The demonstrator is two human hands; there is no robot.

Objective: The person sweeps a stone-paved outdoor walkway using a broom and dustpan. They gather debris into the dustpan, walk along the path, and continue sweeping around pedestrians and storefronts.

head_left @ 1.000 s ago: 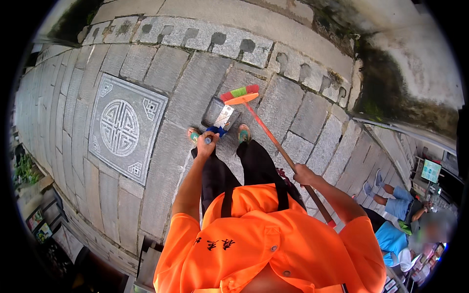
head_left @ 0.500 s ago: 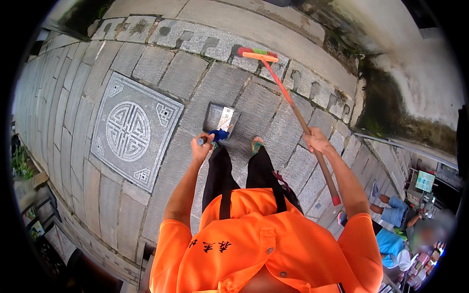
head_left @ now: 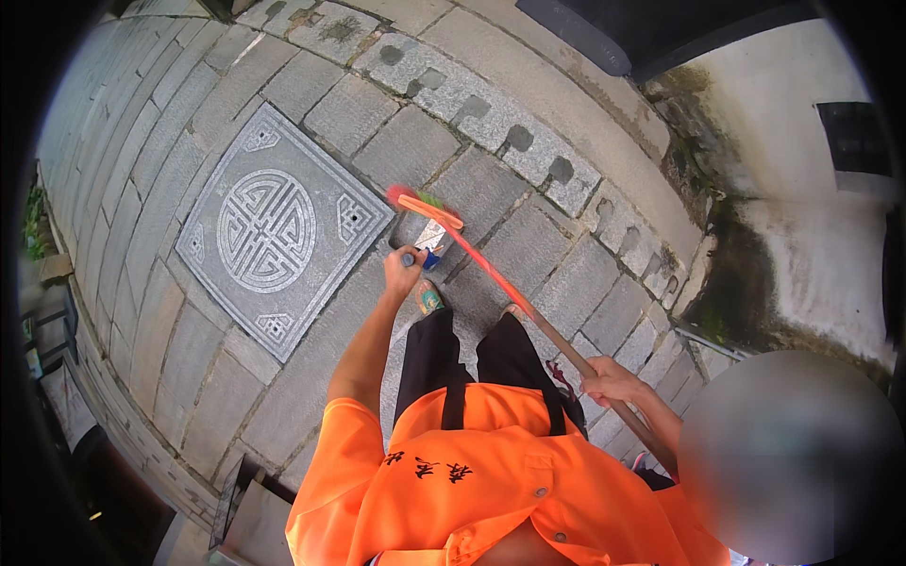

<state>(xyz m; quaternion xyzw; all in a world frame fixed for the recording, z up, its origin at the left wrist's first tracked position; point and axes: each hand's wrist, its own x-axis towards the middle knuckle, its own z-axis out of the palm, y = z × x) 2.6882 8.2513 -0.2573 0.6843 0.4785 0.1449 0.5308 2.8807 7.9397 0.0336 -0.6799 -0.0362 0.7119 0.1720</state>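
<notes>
My right hand [head_left: 612,380] grips the stick of a long broom [head_left: 491,274]. The orange broom head [head_left: 430,209], with red and green bristles, is over the far side of a dark dustpan [head_left: 406,229] just beyond my feet. Closed around the dustpan's upright handle [head_left: 408,259] is my left hand [head_left: 401,275], with the rounded handle end showing above the fist. A pale strip [head_left: 431,236] shows in the pan, and something blue [head_left: 431,258] sits beside my left hand. The broom head hides part of the pan.
Stone paving [head_left: 368,113] surrounds my shoes [head_left: 428,297]. To the left lies a carved square slab [head_left: 267,231] with a round pattern. A stained pale wall [head_left: 793,255] stands at the right. A blurred round shape [head_left: 791,457] covers the lower right.
The broom head has come from the far paving back toward me, to the dustpan. My right hand has drawn nearer with the stick. My left hand still holds the dustpan handle; the view has shifted.
</notes>
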